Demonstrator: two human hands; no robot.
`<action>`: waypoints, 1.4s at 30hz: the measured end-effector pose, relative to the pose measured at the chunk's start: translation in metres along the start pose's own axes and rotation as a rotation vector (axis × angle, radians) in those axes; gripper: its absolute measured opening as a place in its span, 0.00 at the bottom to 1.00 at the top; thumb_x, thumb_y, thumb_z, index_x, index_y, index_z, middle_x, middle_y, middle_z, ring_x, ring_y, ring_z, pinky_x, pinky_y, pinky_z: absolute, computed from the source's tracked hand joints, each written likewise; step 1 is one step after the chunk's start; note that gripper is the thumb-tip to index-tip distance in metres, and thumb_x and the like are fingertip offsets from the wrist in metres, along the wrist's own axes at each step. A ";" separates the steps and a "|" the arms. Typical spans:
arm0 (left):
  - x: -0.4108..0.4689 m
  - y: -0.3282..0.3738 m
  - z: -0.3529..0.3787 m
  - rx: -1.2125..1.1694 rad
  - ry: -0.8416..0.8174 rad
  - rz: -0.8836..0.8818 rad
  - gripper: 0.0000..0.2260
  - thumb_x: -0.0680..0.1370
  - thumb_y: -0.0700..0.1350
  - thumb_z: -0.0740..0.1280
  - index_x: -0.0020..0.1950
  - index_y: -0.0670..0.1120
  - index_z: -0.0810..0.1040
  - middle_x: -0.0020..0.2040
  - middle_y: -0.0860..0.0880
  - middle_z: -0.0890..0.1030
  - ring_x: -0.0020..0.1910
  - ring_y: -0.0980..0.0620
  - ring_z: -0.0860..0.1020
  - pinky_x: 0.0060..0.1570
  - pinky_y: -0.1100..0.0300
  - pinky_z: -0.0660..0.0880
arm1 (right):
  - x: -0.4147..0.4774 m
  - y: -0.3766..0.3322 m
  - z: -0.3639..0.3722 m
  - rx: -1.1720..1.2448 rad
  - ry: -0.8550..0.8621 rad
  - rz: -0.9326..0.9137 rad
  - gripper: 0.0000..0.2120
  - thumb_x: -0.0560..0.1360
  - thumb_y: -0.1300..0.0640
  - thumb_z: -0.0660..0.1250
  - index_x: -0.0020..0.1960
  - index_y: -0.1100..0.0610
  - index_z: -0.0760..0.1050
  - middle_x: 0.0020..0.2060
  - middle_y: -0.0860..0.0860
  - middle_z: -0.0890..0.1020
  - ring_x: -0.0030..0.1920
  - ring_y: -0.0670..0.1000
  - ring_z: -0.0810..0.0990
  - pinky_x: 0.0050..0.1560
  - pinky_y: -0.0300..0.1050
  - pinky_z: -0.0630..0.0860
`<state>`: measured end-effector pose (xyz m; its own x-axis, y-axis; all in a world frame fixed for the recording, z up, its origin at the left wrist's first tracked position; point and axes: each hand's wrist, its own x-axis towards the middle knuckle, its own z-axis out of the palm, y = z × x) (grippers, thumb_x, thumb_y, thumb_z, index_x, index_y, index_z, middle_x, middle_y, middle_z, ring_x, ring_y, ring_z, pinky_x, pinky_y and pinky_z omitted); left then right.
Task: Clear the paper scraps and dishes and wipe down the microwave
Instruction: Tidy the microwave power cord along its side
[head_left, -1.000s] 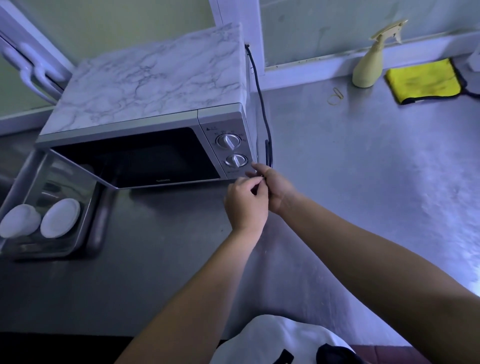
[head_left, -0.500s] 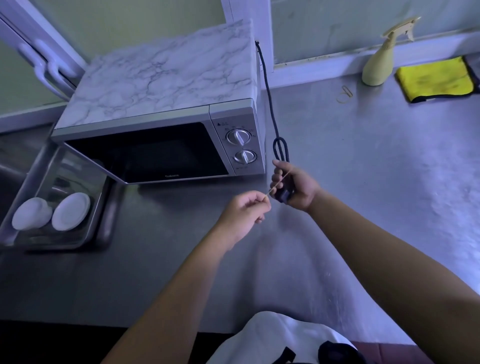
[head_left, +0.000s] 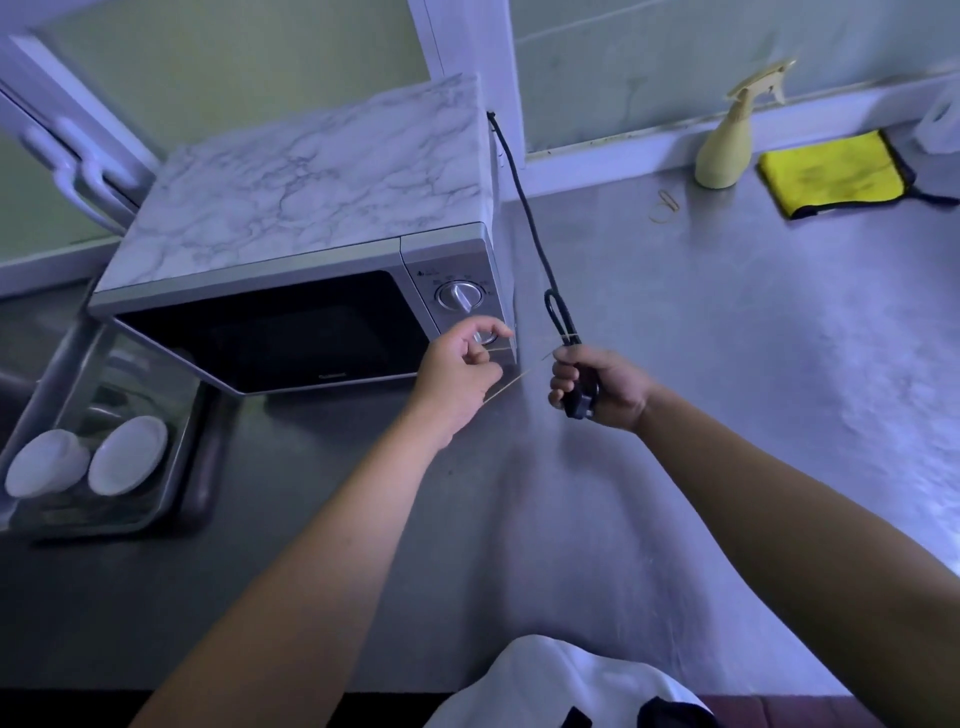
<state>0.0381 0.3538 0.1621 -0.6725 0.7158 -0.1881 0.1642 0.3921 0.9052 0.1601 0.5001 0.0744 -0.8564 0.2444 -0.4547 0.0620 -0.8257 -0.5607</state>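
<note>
- Pulling apart now, the hands had been bunched together: the left hand (head_left: 460, 376) pinches a thin band (head_left: 511, 382) stretched from the cord (head_left: 524, 208), and the right hand (head_left: 602, 387) has its fingers wrapped round the plug end.
- The microwave (head_left: 311, 208), just behind the hands, looks unwiped.
- Dishes (head_left: 83, 460) sit in the tray (head_left: 200, 452) on the left; the spray bottle (head_left: 727, 140) and cloth (head_left: 836, 176) lie well apart on the right.

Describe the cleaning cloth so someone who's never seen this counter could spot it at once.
From the marble-topped microwave, follow the steel counter right to its back edge. Just past the pale spray bottle, the cloth lies flat on the counter. It is the only bright yellow thing there, edged in black.
</note>
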 end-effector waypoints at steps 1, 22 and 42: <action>0.002 0.000 -0.001 0.104 -0.030 0.024 0.22 0.71 0.28 0.61 0.46 0.54 0.83 0.29 0.56 0.64 0.26 0.55 0.62 0.25 0.63 0.62 | -0.001 0.002 -0.003 0.022 -0.022 -0.004 0.11 0.73 0.60 0.67 0.33 0.56 0.72 0.28 0.50 0.68 0.29 0.48 0.69 0.38 0.42 0.74; 0.038 -0.011 0.054 -0.423 -0.252 -0.568 0.09 0.74 0.42 0.75 0.50 0.41 0.79 0.33 0.52 0.63 0.21 0.60 0.55 0.19 0.69 0.53 | -0.017 0.029 -0.004 -0.687 0.397 -0.420 0.10 0.80 0.67 0.62 0.56 0.58 0.77 0.37 0.51 0.77 0.37 0.52 0.79 0.45 0.47 0.80; 0.051 -0.012 0.076 -0.452 0.012 -0.613 0.12 0.72 0.39 0.77 0.37 0.46 0.75 0.24 0.55 0.65 0.18 0.60 0.59 0.18 0.69 0.58 | -0.066 0.071 0.035 -0.831 0.795 -0.655 0.13 0.76 0.58 0.67 0.59 0.49 0.79 0.51 0.47 0.76 0.57 0.49 0.73 0.61 0.47 0.70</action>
<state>0.0562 0.4297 0.1130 -0.5563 0.4386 -0.7058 -0.5509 0.4411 0.7084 0.2029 0.4075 0.0883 -0.3338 0.9408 -0.0585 0.2926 0.0444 -0.9552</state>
